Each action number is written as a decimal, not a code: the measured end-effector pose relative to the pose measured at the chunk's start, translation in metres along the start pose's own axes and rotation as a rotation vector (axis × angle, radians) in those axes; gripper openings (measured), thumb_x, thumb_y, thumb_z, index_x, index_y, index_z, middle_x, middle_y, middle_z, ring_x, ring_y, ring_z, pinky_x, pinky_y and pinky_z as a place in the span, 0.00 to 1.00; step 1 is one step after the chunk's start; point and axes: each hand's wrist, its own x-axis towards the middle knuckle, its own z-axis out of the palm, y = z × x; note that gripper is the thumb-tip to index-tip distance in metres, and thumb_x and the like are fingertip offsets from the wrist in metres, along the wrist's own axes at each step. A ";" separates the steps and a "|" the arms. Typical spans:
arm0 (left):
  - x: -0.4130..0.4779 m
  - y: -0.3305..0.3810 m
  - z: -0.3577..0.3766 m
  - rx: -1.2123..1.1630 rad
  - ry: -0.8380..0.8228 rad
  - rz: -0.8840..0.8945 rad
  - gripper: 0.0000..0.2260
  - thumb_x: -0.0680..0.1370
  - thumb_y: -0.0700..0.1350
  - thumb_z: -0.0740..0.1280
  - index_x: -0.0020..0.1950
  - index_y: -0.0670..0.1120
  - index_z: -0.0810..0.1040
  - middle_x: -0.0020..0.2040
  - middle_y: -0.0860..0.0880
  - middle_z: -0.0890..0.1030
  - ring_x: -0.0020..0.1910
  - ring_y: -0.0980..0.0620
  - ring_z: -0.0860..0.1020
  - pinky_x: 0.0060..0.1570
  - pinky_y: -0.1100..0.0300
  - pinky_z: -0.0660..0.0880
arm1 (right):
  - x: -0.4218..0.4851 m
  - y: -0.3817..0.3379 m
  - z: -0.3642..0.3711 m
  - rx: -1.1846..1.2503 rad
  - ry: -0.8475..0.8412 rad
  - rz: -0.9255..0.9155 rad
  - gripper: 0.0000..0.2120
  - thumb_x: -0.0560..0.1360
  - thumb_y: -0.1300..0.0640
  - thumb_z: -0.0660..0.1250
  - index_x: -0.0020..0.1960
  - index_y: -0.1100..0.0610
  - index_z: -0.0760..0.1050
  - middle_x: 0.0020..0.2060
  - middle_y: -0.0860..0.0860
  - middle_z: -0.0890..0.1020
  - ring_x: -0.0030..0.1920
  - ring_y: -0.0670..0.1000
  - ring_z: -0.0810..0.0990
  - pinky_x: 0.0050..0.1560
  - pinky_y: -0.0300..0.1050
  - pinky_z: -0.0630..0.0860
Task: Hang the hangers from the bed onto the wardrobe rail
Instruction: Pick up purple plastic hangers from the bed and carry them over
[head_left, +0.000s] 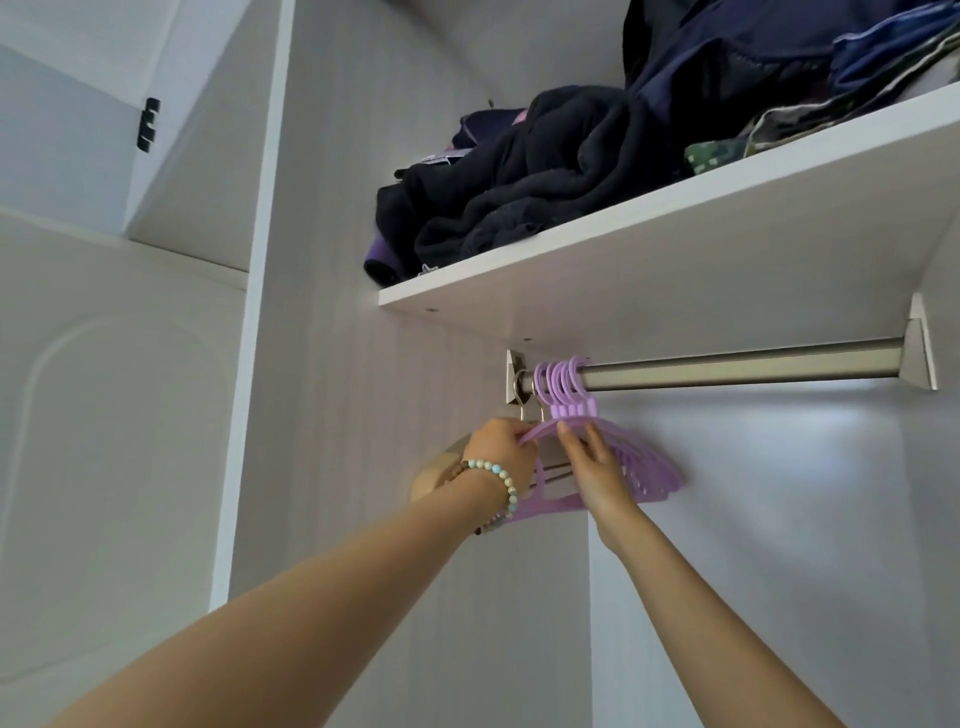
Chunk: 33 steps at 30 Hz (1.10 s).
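Note:
Several purple plastic hangers (649, 470) hang bunched together by their hooks at the left end of the silver wardrobe rail (737, 370). My left hand (501, 452), with a bead bracelet on the wrist, pinches the left shoulder of the nearest purple hanger. My right hand (597, 470) lies against the bunch just below the hooks, fingers partly spread and curled on the hanger bodies. A wooden hanger (439, 475) with a metal hook hangs further left, mostly hidden behind my left hand.
A white shelf (675, 249) sits just above the rail, piled with dark folded clothes (545, 176). The rail runs bare to its right bracket (922, 353). A white wardrobe side panel (254, 312) stands on the left.

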 end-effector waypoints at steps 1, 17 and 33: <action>-0.001 -0.003 0.002 0.009 -0.001 -0.003 0.16 0.78 0.38 0.57 0.60 0.46 0.79 0.50 0.42 0.82 0.48 0.43 0.79 0.52 0.55 0.76 | -0.002 0.003 0.001 0.014 -0.019 0.001 0.31 0.77 0.40 0.57 0.76 0.47 0.53 0.76 0.50 0.57 0.75 0.56 0.58 0.70 0.56 0.61; -0.059 -0.050 -0.120 -0.160 0.170 0.052 0.16 0.81 0.49 0.57 0.67 0.46 0.72 0.62 0.50 0.77 0.62 0.54 0.73 0.55 0.68 0.65 | -0.058 -0.069 0.049 0.151 0.040 -0.206 0.25 0.80 0.47 0.58 0.75 0.48 0.58 0.75 0.47 0.59 0.74 0.49 0.58 0.68 0.43 0.57; -0.296 -0.195 -0.459 0.145 0.539 -0.125 0.18 0.79 0.52 0.59 0.68 0.48 0.69 0.61 0.55 0.74 0.59 0.60 0.71 0.59 0.64 0.65 | -0.272 -0.241 0.342 0.320 -0.529 -0.407 0.26 0.80 0.45 0.55 0.76 0.45 0.52 0.76 0.38 0.50 0.74 0.37 0.49 0.69 0.34 0.49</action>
